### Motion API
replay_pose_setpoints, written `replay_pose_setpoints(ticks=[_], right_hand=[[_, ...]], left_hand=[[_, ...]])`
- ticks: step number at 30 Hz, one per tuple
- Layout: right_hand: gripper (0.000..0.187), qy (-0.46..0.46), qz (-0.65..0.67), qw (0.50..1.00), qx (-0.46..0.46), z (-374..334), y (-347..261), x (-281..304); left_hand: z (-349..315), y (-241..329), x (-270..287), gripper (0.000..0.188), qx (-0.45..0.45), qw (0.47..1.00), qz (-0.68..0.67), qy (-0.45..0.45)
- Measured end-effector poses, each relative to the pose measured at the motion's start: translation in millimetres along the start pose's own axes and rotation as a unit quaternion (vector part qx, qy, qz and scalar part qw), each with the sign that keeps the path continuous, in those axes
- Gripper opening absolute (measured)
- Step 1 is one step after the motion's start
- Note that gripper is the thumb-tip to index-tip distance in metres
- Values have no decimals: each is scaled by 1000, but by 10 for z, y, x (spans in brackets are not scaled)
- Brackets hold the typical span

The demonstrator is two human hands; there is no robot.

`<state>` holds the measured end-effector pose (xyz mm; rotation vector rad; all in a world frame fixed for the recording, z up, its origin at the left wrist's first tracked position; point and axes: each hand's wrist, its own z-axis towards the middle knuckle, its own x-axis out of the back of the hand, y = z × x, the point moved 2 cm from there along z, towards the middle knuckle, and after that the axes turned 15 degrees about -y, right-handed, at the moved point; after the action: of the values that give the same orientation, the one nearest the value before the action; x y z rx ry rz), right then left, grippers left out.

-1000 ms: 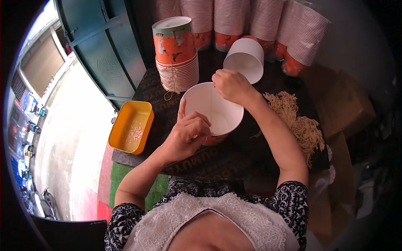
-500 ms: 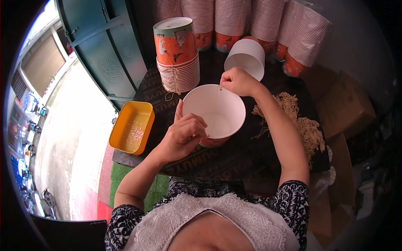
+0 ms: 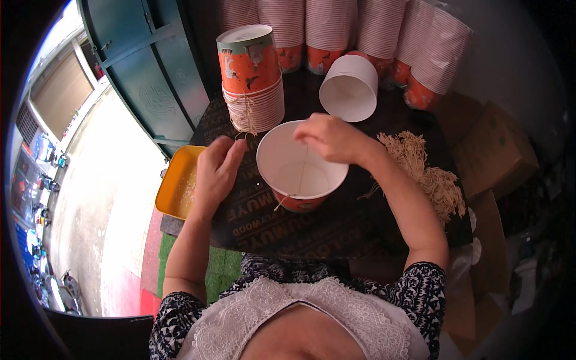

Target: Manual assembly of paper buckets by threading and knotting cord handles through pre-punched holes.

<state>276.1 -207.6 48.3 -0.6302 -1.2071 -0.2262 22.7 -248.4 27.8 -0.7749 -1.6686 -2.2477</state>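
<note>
A white-lined paper bucket point(image 3: 282, 150) with an orange printed outside stands upright on the table in front of me. Above its right side, my right hand point(image 3: 330, 138) is closed in a pinch on a thin beige string point(image 3: 304, 168). The string drops across the bucket's mouth to the near rim, where an end hangs outside. My left hand point(image 3: 217, 171) is off the bucket, over the right edge of a yellow tray point(image 3: 165, 195) with tiny pale bits inside. Its thumb stands apart from the bent fingers, and I see nothing held. A tiny white speck point(image 3: 258, 183) lies between tray and bucket.
A stack of upside-down orange buckets point(image 3: 249, 72) with strings on it stands behind. Another bucket point(image 3: 348, 90) lies on its side. Bagged bucket stacks point(image 3: 327, 27) line the back. A heap of beige strings point(image 3: 429, 174) lies right; cardboard boxes point(image 3: 495, 147) stand beyond.
My left hand has left the bucket's near rim and moved left to the tray. My right hand has come left from the far rim over the bucket, and the string now shows stretched across the mouth.
</note>
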Motion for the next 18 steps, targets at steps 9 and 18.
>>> replay_pose_setpoints(ticks=[9,18], right_hand=[[48,-331,164,919,-139,34,-399,-112],[24,-65,275,959,-24,-237,-533,386]], left_hand=[[264,23,-320,36,129,980,-7,-153],[361,504,18,21,-68,989,116,-66]])
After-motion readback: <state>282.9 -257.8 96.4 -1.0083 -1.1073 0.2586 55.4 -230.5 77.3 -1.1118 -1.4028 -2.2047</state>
